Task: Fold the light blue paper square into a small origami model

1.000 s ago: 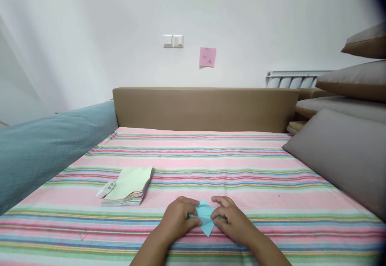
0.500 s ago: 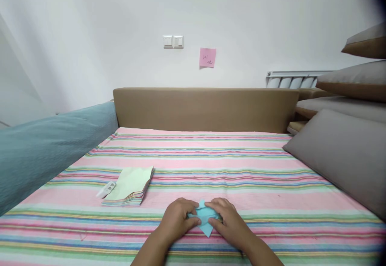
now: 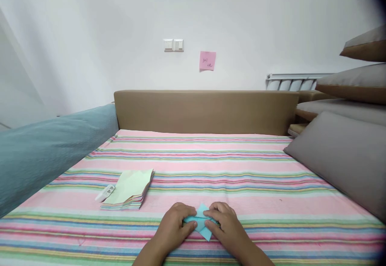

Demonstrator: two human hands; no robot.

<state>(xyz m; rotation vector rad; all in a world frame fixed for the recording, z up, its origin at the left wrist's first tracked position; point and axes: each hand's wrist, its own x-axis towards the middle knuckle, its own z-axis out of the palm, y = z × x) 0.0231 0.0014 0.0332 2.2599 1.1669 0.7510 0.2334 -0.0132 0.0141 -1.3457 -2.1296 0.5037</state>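
Observation:
A small piece of folded light-blue paper (image 3: 201, 223) lies on the striped sheet at the bottom middle. Its near corner points toward me, and another corner sticks up at the far side. My left hand (image 3: 176, 223) grips the paper's left end between thumb and fingers. On the other end, my right hand (image 3: 224, 223) has its thumb on the near part and its fingers across the far part. A crease line runs across the paper between the two hands. The parts under my fingers are hidden.
A stack of coloured paper (image 3: 131, 189) with a pale green top sheet lies to the left, a white glue-tape-like tool (image 3: 105, 192) beside it. Grey cushions (image 3: 340, 153) pile up at the right. A brown backrest (image 3: 205, 112) stands at the back, a blue-covered armrest (image 3: 60, 145) at the left.
My left hand has slid slightly left along the blue paper. The paper looks flatter, with more of its far corner and middle showing. The view has tilted up a little.

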